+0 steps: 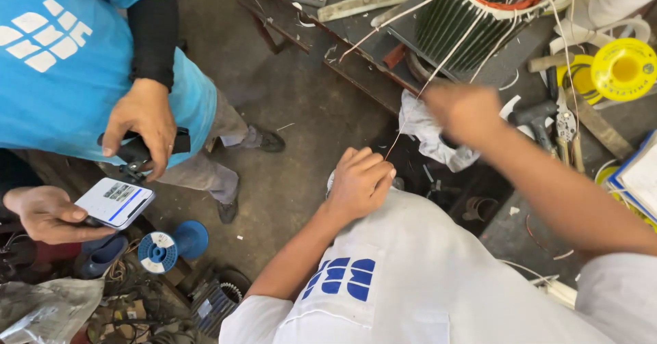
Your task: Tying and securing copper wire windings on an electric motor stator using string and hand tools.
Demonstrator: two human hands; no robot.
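Your left hand (361, 180) pinches a thin, pale, matt cord (438, 63) that runs up to the motor stator (472, 22), whose ribbed metal housing looks dull and dark, with glossy copper-coloured winding inside. Beside your right hand (465, 111) lies a crumpled white cloth rag (428, 132). The yellow spool (624, 69) is shiny plastic. The desk (369, 36) is rough and grimy.
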